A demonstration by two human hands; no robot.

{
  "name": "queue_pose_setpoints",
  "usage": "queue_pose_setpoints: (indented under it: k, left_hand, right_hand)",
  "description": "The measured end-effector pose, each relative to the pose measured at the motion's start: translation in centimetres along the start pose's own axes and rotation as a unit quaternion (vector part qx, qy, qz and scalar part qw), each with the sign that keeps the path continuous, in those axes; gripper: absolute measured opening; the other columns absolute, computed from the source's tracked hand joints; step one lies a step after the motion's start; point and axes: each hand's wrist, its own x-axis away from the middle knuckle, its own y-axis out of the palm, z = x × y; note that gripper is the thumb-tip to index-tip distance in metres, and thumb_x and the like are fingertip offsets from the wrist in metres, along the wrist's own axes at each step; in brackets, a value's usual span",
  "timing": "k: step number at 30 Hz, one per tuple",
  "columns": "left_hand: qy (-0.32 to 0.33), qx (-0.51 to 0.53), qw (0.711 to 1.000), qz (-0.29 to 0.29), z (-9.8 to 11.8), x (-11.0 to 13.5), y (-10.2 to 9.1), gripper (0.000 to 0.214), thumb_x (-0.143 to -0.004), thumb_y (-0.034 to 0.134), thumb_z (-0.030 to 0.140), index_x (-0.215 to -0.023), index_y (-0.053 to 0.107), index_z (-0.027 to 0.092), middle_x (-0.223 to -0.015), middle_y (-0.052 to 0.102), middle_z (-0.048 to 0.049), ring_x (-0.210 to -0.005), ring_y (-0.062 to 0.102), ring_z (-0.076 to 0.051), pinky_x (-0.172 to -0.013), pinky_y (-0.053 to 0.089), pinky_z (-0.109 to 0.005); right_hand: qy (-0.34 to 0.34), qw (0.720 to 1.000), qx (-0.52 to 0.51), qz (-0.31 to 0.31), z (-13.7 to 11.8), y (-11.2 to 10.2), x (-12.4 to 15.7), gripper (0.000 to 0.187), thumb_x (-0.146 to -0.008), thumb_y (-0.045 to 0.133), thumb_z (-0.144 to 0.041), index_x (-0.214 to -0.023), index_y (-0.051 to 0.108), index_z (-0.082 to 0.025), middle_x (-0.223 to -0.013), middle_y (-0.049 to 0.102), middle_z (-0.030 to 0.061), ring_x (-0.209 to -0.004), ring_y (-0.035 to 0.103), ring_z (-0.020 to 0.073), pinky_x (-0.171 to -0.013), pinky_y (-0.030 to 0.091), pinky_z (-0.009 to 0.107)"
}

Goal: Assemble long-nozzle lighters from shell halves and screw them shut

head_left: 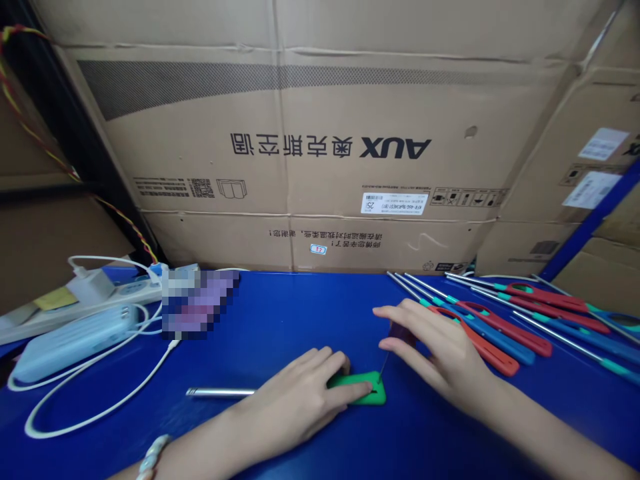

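Note:
My left hand (300, 400) presses a green-handled long-nose lighter (375, 399) flat against the blue table, its fingers closed over the handle. The lighter's metal tube (220, 393) sticks out to the left from under the hand. My right hand (440, 353) is closed loosely round the dark handle of a screwdriver (384, 367), with index finger and thumb partly stretched out. The screwdriver's thin shaft slants down to the right end of the green handle. Its tip seems to meet the handle near the edge; the exact contact is too small to make out.
Several red and blue long-nose lighters (505, 327) lie at the right. On the left are a light-blue power bank (75, 343), white cables (100, 400), a power strip (125, 290) and a pixelated object (200, 303). A cardboard wall (310, 93) stands behind the blue table (280, 313).

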Motion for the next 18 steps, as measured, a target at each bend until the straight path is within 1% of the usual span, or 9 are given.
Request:
queue_pose_setpoints:
  k: [2,4,6,7,10,12,13,16,18]
  left_hand:
    - [-0.003,-0.003,1.000,-0.008,0.0,0.0,0.0,0.042,-0.096,0.047,0.017,-0.136,0.043,0.032,-0.107,0.051,-0.0056,-0.094,0.052,-0.021,-0.082,0.045,-0.033]
    - [-0.003,-0.007,1.000,-0.014,0.0,0.0,0.1,0.043,-0.097,0.046,0.018,-0.137,0.041,0.033,-0.107,0.051,-0.0056,-0.094,0.051,-0.021,-0.083,0.044,-0.034]
    - [-0.002,-0.008,1.000,-0.016,0.0,0.0,0.1,0.043,-0.097,0.046,0.018,-0.137,0.041,0.033,-0.108,0.051,-0.0058,-0.094,0.051,-0.021,-0.084,0.044,-0.035]
    - [-0.001,-0.007,1.000,-0.014,0.0,0.0,0.2,0.043,-0.097,0.046,0.018,-0.137,0.041,0.032,-0.108,0.051,-0.0058,-0.094,0.051,-0.021,-0.084,0.044,-0.034]
    - [0.000,-0.006,1.000,-0.002,-0.1,0.1,0.2,0.042,-0.097,0.046,0.018,-0.137,0.042,0.032,-0.107,0.051,-0.0058,-0.093,0.051,-0.021,-0.082,0.045,-0.033]
    - [0.002,-0.009,1.000,0.005,-0.1,0.1,0.2,0.041,-0.097,0.046,0.019,-0.136,0.043,0.032,-0.105,0.052,-0.0055,-0.091,0.051,-0.021,-0.081,0.045,-0.032]
    - [0.004,-0.011,1.000,0.008,-0.1,0.1,0.2,0.041,-0.097,0.045,0.020,-0.136,0.043,0.032,-0.104,0.052,-0.0054,-0.090,0.051,-0.020,-0.080,0.045,-0.032]
    - [0.004,-0.016,1.000,0.005,-0.1,0.1,0.2,0.040,-0.097,0.046,0.020,-0.136,0.043,0.031,-0.104,0.052,-0.0051,-0.090,0.051,-0.020,-0.083,0.045,-0.033]
    - [0.003,-0.018,1.000,-0.001,-0.2,0.1,0.3,0.042,-0.097,0.046,0.020,-0.137,0.042,0.032,-0.106,0.052,-0.0052,-0.092,0.051,-0.020,-0.086,0.044,-0.034]
  right_hand:
    - [-0.016,1.000,0.005,-0.008,-0.1,-0.3,-0.2,0.033,-0.094,0.049,-0.019,-0.127,0.053,-0.020,-0.101,0.067,0.0098,-0.091,0.064,0.0224,-0.079,0.053,0.036]
    - [-0.009,0.998,-0.053,-0.043,-0.5,-0.8,-0.5,0.038,-0.095,0.043,-0.013,-0.131,0.051,-0.023,-0.109,0.066,0.0086,-0.101,0.063,0.0208,-0.087,0.052,0.035]
    - [-0.002,0.992,-0.111,-0.067,-0.8,-1.0,-0.7,0.041,-0.095,0.042,-0.010,-0.132,0.050,-0.025,-0.107,0.067,0.0060,-0.099,0.063,0.0176,-0.086,0.053,0.032]
    - [-0.009,0.991,-0.118,-0.066,-0.9,-1.0,-0.7,0.042,-0.094,0.043,-0.010,-0.133,0.049,-0.025,-0.105,0.068,0.0055,-0.096,0.064,0.0167,-0.083,0.054,0.030]
    - [-0.054,0.998,-0.035,-0.027,-1.1,-0.6,0.0,0.043,-0.093,0.050,-0.014,-0.135,0.049,-0.024,-0.102,0.069,0.0069,-0.089,0.066,0.0178,-0.078,0.055,0.029]
    - [-0.076,0.997,0.029,-0.008,-1.3,-0.4,0.3,0.042,-0.092,0.053,-0.016,-0.134,0.050,-0.023,-0.103,0.069,0.0082,-0.091,0.066,0.0198,-0.082,0.055,0.031]
    - [-0.077,0.996,0.036,-0.011,-1.4,-0.3,0.3,0.041,-0.093,0.052,-0.017,-0.133,0.051,-0.022,-0.107,0.068,0.0089,-0.095,0.066,0.0206,-0.085,0.054,0.032]
    - [-0.055,0.997,-0.040,-0.048,-1.6,-0.6,-0.1,0.041,-0.094,0.043,-0.010,-0.133,0.049,-0.019,-0.114,0.065,0.0104,-0.105,0.062,0.0195,-0.089,0.053,0.031]
    - [-0.041,0.994,-0.088,-0.055,-1.4,-0.7,-0.5,0.040,-0.093,0.040,-0.006,-0.131,0.050,-0.018,-0.109,0.066,0.0097,-0.097,0.064,0.0167,-0.082,0.055,0.027]
